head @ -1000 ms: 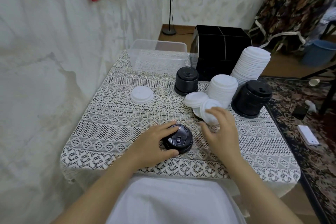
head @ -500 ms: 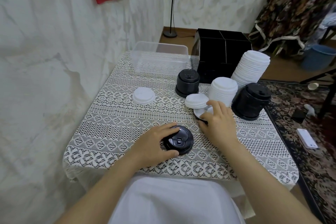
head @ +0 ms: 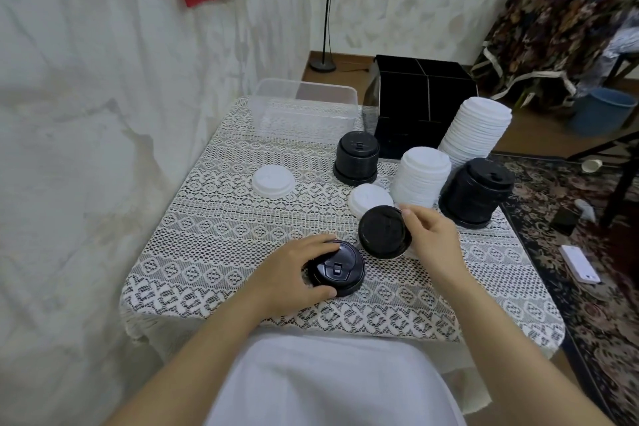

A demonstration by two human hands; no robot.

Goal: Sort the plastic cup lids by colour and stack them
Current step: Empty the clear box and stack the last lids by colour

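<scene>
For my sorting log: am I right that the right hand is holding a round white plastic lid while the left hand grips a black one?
No: the head view shows the right hand holding a round black plastic lid, not white. The left hand does grip a second black lid.

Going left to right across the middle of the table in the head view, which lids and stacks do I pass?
Single white lid → short black stack → shorter white stack → large black stack. Skipped, since they overlap these: the tall white stack and the loose white lid.
</scene>
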